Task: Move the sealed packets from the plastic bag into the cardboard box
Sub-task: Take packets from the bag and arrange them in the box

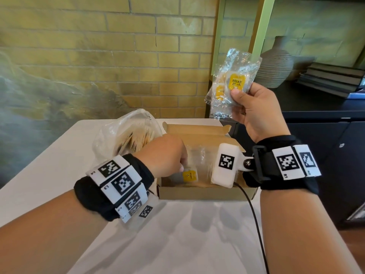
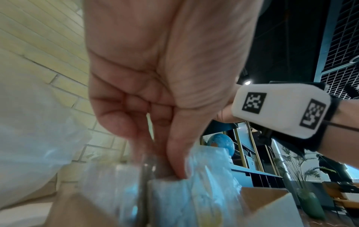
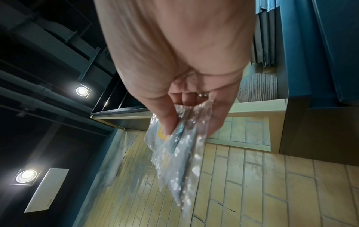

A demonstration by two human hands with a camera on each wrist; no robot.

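A yellow brick wall (image 1: 98,56) backs a white table (image 1: 49,165), with a dark cabinet (image 1: 316,125) to the right carrying a ribbed vase (image 1: 276,62) and stacked books (image 1: 331,78).

The left hand (image 1: 164,155) reaches down into the box (image 1: 197,192), thumb and fingers (image 2: 120,122) pinching the top of a clear packet (image 1: 189,175) with a yellow label; the wrist view is blurred but shows the pinch on crinkled plastic. More clear packets lie inside the box around it.

The right hand (image 1: 256,111) is raised above the table's far right corner, thumb and fingers (image 3: 219,119) clasping a small bunch of packets (image 1: 231,84), the front one labelled RELAX.

The box sits open near the table's right edge, flap up at its far side. The bag (image 1: 126,133) lies just left of it toward the far edge, with packets inside.
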